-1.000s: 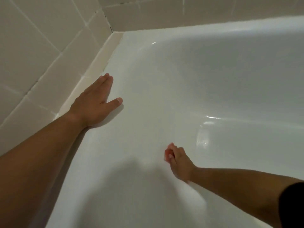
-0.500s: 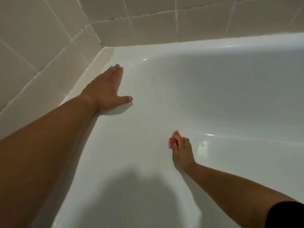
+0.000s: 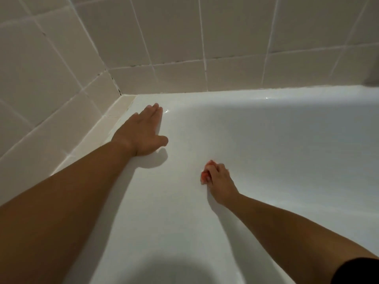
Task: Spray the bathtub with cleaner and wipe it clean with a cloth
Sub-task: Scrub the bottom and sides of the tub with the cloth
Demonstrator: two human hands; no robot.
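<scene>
left hand (image 3: 143, 136) flat on bathtub (image 3: 266, 130) | right hand (image 3: 220, 179) clenches red cloth (image 3: 206, 171) — bunched, axis unclear

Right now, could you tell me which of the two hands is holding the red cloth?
The right hand, lower in the view: its fingers curl round the red cloth, while the left hand lies flat on the bathtub, holding nothing.

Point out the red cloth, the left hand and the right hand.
red cloth (image 3: 205, 172), head view, bunched part showing beside the fingers
left hand (image 3: 141, 133), head view, back of the hand
right hand (image 3: 220, 179), head view, back of the hand
</scene>
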